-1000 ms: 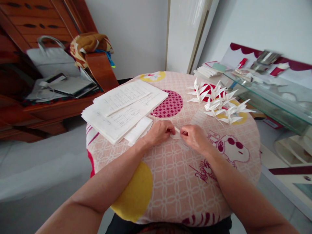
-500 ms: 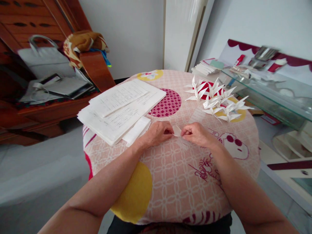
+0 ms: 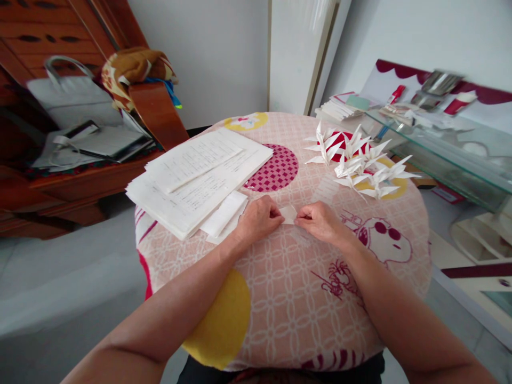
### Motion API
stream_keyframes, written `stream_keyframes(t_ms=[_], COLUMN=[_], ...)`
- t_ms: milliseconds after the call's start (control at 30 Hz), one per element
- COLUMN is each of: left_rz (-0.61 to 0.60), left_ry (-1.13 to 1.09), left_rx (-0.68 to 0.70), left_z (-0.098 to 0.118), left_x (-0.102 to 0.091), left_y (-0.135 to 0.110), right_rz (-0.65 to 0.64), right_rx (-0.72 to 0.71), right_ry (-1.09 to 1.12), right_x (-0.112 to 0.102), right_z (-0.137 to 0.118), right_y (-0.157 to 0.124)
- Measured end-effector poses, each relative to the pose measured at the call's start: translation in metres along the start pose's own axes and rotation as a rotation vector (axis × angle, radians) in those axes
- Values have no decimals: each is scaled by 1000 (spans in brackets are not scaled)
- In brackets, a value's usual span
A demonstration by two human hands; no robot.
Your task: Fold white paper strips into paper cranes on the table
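Between my two hands is a small folded piece of white paper [image 3: 288, 214], low over the cloth-covered table [image 3: 280, 282]. My left hand [image 3: 262, 217] pinches its left edge with thumb and fingertips. On the other side, my right hand [image 3: 320, 221] is closed on the right edge. Partly behind my left wrist lie some cut white paper strips [image 3: 224, 214]. A group of folded white paper cranes [image 3: 354, 157] stands beyond my right hand, at the table's far right.
A stack of written sheets [image 3: 200, 178] covers the table's left part. To the right is a glass shelf [image 3: 448, 154] holding a metal bowl [image 3: 441, 84] and other small items. A wooden chair [image 3: 154, 114] with a grey bag [image 3: 74, 98] stands at the left.
The paper between my hands now shows a wider, flatter face, where a pointed flap stood up before. Both hands stay in nearly the same place.
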State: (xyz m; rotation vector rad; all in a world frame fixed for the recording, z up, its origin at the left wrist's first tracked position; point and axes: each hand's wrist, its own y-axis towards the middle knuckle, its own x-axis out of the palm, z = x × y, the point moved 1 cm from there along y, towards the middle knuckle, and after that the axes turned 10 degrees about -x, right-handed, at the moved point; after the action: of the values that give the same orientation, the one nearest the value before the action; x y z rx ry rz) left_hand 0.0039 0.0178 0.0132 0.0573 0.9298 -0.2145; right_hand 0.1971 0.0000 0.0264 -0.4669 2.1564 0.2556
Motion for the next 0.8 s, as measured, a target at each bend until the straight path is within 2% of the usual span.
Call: stream_keyframes(t_ms=[267,533,800], left_rz=[3,2,-10], left_ry=[46,81,109], left_rx=[-137,-109,-147], left_z=[0,-1,-2], left_x=[5,6,8], left_y=[0,0,1], right_rz=[32,36,35], right_rx=[59,85,124], right_ry=[-154,-163,-153], right_x=[4,7,6], right_z=[-12,-11,-14], right_y=[-1,-1,-1])
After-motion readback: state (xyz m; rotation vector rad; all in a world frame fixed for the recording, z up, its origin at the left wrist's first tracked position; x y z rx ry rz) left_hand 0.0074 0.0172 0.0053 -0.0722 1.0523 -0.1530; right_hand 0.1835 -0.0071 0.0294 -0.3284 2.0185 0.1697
